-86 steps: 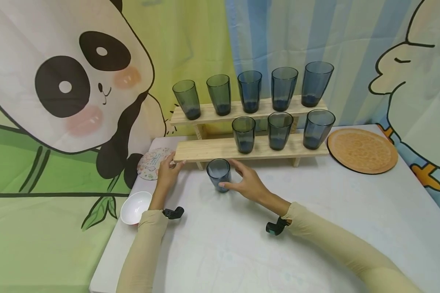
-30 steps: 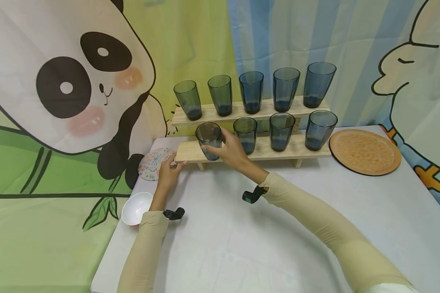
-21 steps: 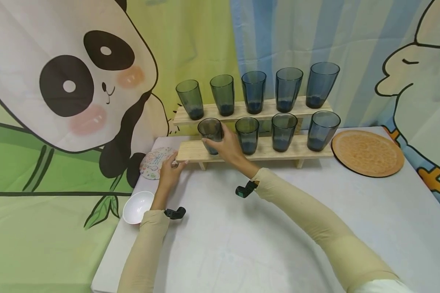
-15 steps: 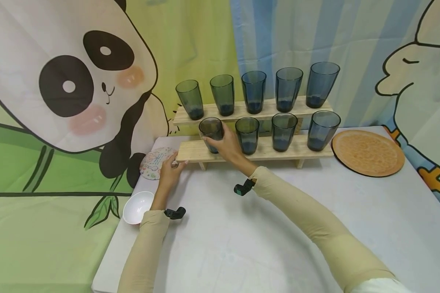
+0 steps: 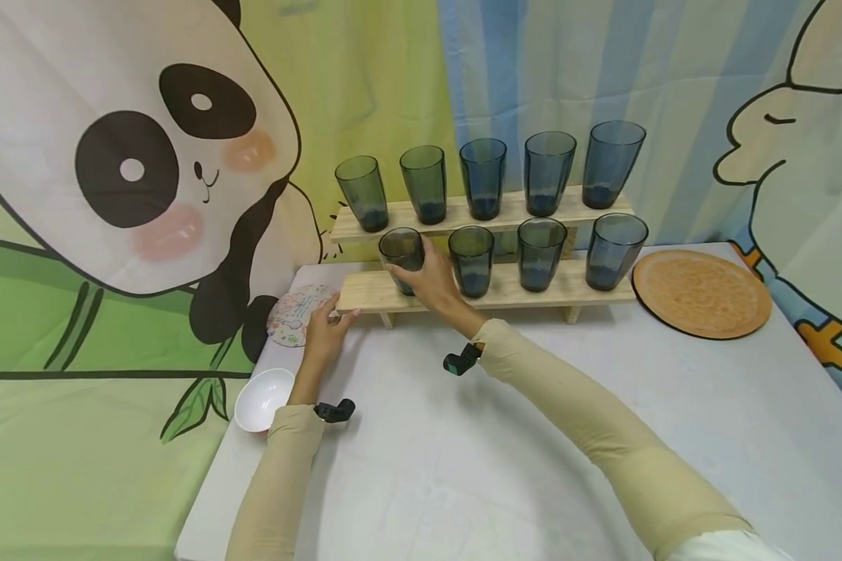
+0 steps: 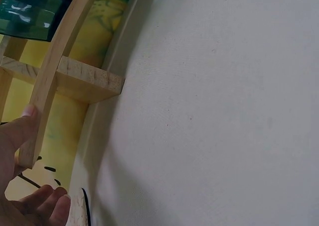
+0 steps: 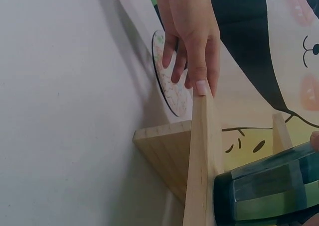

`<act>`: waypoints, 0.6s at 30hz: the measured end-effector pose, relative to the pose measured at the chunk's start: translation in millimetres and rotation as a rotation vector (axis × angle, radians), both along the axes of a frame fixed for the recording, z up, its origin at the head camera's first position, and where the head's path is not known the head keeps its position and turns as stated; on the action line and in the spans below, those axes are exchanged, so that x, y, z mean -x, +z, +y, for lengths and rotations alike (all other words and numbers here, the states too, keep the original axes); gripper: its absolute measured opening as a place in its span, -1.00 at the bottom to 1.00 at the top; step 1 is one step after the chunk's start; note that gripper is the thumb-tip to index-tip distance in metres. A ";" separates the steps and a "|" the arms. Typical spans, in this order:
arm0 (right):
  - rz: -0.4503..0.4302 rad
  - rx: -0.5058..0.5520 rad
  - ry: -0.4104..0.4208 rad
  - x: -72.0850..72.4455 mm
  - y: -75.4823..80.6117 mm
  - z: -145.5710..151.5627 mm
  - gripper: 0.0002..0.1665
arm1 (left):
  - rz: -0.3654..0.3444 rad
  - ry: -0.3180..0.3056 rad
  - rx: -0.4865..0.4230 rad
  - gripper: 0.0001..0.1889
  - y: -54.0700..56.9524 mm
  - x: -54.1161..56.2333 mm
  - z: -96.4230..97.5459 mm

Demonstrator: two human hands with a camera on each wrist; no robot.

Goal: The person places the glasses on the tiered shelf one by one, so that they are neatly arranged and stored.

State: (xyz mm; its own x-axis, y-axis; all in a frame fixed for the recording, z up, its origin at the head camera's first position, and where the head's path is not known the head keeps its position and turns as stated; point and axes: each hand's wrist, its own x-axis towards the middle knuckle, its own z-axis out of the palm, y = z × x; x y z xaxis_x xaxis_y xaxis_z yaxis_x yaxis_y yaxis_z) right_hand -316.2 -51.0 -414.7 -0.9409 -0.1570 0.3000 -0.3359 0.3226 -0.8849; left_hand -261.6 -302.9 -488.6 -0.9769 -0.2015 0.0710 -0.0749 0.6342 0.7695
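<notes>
My right hand [image 5: 438, 282] grips a smoky blue drinking glass [image 5: 396, 261], thumb on the near side and fingers round the right. The glass stands upright on the left part of the lower wooden shelf board [image 5: 364, 292]; its base [image 7: 224, 196] meets the board in the right wrist view. My left hand [image 5: 324, 331] pinches the left end of that board. In the left wrist view its thumb [image 6: 22, 124] lies on the board's edge, the other fingers curled below. To the right, several matching glasses [image 5: 541, 257] stand on the same board.
Behind, a higher shelf board [image 5: 456, 212] carries a row of similar glasses [image 5: 483, 179]. A floral round mat [image 5: 296, 315] and a white bowl [image 5: 262, 401] lie at the left table edge. A round brown mat [image 5: 701, 294] lies right, on the white table [image 5: 421, 467].
My right hand has lifted the glass from the table in front onto the lower board, left of the others. In the last half second it barely moves. The left hand stays on the board's end.
</notes>
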 end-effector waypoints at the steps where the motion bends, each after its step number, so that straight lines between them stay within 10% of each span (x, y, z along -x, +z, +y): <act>1: 0.000 -0.005 0.009 0.0 -0.3 0.0 0.09 | -0.002 0.004 -0.004 -0.19 -0.3 -0.1 0.0; 10: -0.055 -0.069 0.036 -8.0 2.7 7.4 0.30 | 0.001 0.053 0.048 -0.14 14.0 -1.4 10.3; 18: -0.067 -0.326 0.296 -67.0 31.2 46.0 0.23 | 0.103 -0.037 0.112 -0.13 49.2 -14.0 30.5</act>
State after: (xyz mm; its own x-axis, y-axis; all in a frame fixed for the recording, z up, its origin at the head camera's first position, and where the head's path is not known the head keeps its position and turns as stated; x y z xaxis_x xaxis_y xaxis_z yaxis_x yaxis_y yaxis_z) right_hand -249.2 -5.0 -383.4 -0.8570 -0.4988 0.1295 -0.4008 0.4871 -0.7759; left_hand -247.6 -272.4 -439.3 -0.9699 -0.1513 0.1909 0.0252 0.7170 0.6966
